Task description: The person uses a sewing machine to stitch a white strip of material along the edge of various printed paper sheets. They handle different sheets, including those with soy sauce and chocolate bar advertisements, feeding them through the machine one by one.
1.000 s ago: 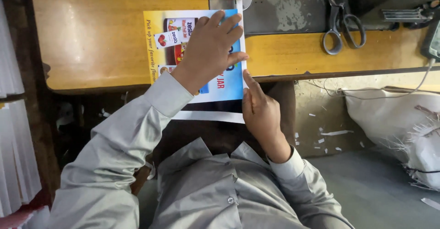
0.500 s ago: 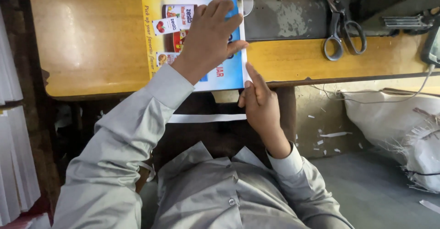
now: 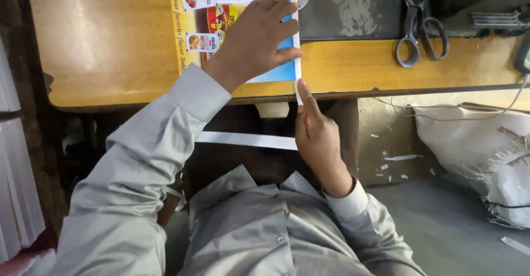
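Note:
A colourful printed sheet (image 3: 237,11) with blue and yellow areas lies on the wooden table (image 3: 110,38). My left hand (image 3: 256,38) rests flat on it, fingers spread, pressing it down. A narrow white strip (image 3: 298,55) runs along the sheet's right edge and hangs over the table's front edge. My right hand (image 3: 314,135) sits just under that edge and pinches the strip's lower end with thumb and forefinger. Another white strip (image 3: 248,139) lies crosswise below the table, above my lap.
Large scissors (image 3: 420,27) lie on the table at the right, beside a grey metal plate (image 3: 353,11). A cable (image 3: 519,88) hangs off the right edge. A white sack (image 3: 480,154) and paper scraps are on the floor at right. Stacked white sheets (image 3: 16,198) stand at left.
The printed sheet has slid farther onto the table, away from me, with my left hand on it. My right hand followed its right edge. A white strip stayed behind below the table.

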